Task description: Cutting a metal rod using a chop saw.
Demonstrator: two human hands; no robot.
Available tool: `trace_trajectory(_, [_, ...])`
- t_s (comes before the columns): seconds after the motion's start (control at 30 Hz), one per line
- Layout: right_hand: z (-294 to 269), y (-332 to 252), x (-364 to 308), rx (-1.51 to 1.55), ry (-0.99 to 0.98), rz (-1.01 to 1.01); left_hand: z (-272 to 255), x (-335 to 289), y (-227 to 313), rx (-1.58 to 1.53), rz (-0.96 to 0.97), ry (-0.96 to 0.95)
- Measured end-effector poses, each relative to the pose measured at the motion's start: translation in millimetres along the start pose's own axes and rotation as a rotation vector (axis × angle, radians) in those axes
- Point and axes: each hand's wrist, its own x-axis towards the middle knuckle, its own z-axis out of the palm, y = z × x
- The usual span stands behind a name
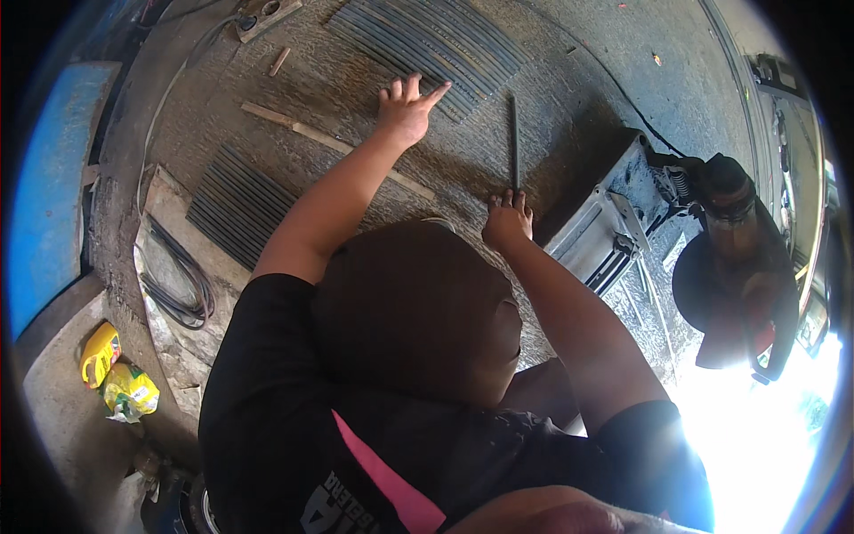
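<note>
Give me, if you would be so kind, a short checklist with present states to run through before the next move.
1. Loose bar in hand: ok, the right hand has its near end.
2. Left hand away from the cut-off machine: ok, it is by the upper row of bars.
3. Wooden strip clear of the loose bar: ok, it lies apart, to the left.
4. Hands gloved: not ok, both are bare.
5. Cut-off machine's disc at rest: cannot tell from a still picture.
6. Left hand touching the upper row: cannot tell at this angle.
</note>
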Motion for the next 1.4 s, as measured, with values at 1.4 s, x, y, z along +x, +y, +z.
trace_trajectory(1.4, [-7, -14, 0, 0.02, -0.038, 0.045, -16, 31, 29, -0.034, 0.025, -0.068])
